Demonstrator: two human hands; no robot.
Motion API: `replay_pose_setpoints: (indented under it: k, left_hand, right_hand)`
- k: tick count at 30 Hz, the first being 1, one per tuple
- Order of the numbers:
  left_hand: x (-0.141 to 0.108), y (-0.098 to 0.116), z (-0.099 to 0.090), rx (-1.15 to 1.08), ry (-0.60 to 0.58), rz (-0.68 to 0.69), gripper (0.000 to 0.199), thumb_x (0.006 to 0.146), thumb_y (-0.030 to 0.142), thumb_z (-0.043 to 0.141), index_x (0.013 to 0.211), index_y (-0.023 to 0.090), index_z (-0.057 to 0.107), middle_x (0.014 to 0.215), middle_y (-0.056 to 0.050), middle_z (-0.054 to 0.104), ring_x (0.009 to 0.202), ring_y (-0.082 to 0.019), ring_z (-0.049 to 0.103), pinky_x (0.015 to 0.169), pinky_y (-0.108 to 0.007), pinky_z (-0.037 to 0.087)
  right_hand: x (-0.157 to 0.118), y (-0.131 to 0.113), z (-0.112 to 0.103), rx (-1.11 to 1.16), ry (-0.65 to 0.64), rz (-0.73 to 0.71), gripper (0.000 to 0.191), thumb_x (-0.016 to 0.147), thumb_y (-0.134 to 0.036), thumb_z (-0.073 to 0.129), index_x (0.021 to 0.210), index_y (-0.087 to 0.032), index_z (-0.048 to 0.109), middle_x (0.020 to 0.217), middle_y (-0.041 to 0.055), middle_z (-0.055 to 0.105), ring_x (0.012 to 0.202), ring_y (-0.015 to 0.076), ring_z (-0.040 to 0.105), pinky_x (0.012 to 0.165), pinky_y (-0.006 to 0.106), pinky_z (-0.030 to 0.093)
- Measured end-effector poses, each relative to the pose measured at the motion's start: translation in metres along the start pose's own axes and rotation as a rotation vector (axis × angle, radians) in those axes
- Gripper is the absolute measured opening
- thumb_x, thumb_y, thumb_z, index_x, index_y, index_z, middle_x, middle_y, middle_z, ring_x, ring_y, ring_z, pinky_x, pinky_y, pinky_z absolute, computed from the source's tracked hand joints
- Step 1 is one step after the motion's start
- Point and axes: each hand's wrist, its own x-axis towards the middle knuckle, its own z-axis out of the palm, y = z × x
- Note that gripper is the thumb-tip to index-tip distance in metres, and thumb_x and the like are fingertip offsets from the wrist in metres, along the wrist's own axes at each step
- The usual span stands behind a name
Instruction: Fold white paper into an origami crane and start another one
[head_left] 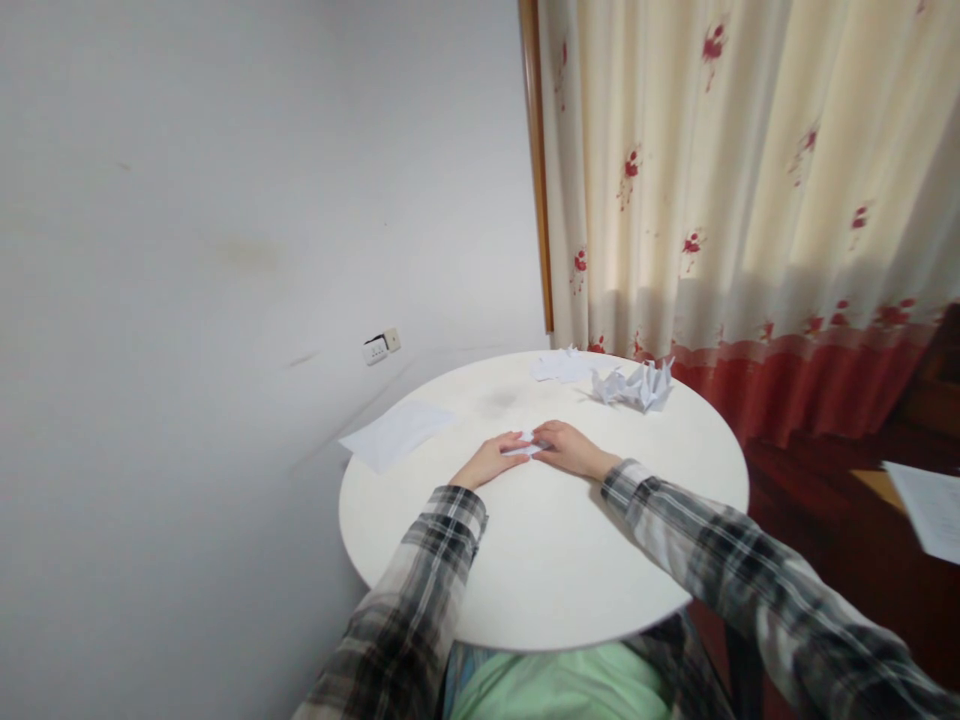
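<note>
A small folded piece of white paper [529,449] lies at the middle of the round white table, between my two hands. My left hand [493,459] grips its left side, thumb on the near edge and fingers on the far one. From the right, my right hand [570,447] pinches the other side, its fingertips close to those of the left. Both hands rest low over the tabletop, and they cover much of the paper, so its exact folded shape is hard to make out.
Several folded white paper figures [636,386] stand at the table's back right. Behind them lie more white papers [561,364]. White sheets [397,432] overhang the left edge of the table [555,570]. A wall socket [375,350] is at the left, a flowered curtain [675,200] behind.
</note>
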Motion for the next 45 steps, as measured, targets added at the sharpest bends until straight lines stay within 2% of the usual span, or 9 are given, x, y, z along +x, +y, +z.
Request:
replay_pose_setpoints:
  k: [4,8,11,20,30,35,45]
  left_hand:
    - [0.004,-0.003,0.004,-0.036,0.098,0.025,0.031,0.069,0.037,0.056,0.090,0.016,0.066,0.112,-0.008,0.057,0.105,-0.019,0.049,0.093,-0.029,0.035]
    - [0.006,-0.002,0.004,0.011,0.205,0.029,0.023,0.069,0.033,0.056,0.076,0.015,0.068,0.086,-0.006,0.066,0.082,-0.017,0.058,0.079,-0.028,0.043]
    - [0.007,-0.002,0.004,0.036,0.226,0.024,0.022,0.070,0.032,0.055,0.072,0.014,0.067,0.074,-0.004,0.066,0.072,-0.016,0.058,0.071,-0.026,0.044]
    - [0.010,0.002,0.011,-0.040,0.194,0.000,0.020,0.069,0.031,0.055,0.074,0.015,0.066,0.076,-0.004,0.067,0.073,-0.015,0.058,0.072,-0.025,0.044]
    - [0.009,0.004,0.003,-0.026,0.151,-0.037,0.017,0.067,0.027,0.055,0.070,0.013,0.065,0.069,-0.003,0.065,0.066,-0.014,0.055,0.067,-0.024,0.042]
    - [0.010,0.003,0.007,-0.018,0.157,-0.042,0.020,0.070,0.029,0.051,0.069,0.014,0.063,0.069,-0.002,0.064,0.067,-0.013,0.054,0.066,-0.023,0.042]
    - [0.013,-0.003,0.014,-0.055,0.233,-0.093,0.013,0.067,0.026,0.054,0.070,0.014,0.059,0.066,-0.001,0.060,0.062,-0.011,0.053,0.060,-0.022,0.041]
  right_hand:
    - [0.001,-0.002,-0.002,0.022,0.042,-0.007,0.026,0.080,-0.033,0.046,0.088,-0.016,0.063,0.091,0.0091,0.061,0.091,0.0182,0.051,0.082,0.031,0.038]
    - [0.001,-0.003,-0.002,0.016,0.055,0.012,0.024,0.081,-0.030,0.046,0.084,-0.016,0.065,0.087,0.0077,0.062,0.088,0.0168,0.050,0.079,0.028,0.039]
    - [0.001,-0.006,-0.004,0.009,0.039,0.056,0.024,0.080,-0.030,0.046,0.083,-0.016,0.065,0.082,0.0064,0.063,0.083,0.0161,0.051,0.077,0.028,0.039]
    - [0.002,-0.011,-0.007,0.013,0.035,0.106,0.022,0.079,-0.032,0.049,0.075,-0.017,0.065,0.071,0.0046,0.058,0.070,0.0138,0.051,0.066,0.025,0.038]
    - [0.007,-0.002,0.001,0.104,-0.009,0.206,0.018,0.078,-0.022,0.047,0.076,-0.014,0.063,0.074,0.0042,0.059,0.067,0.0121,0.051,0.064,0.022,0.037]
    - [0.008,-0.002,0.004,0.097,-0.002,0.242,0.022,0.080,-0.026,0.045,0.071,-0.014,0.061,0.069,0.0034,0.058,0.063,0.0113,0.049,0.059,0.022,0.035]
    - [0.008,-0.002,0.007,0.176,0.030,0.303,0.009,0.075,-0.019,0.050,0.075,-0.015,0.058,0.067,0.0015,0.059,0.060,0.0102,0.049,0.056,0.020,0.035]
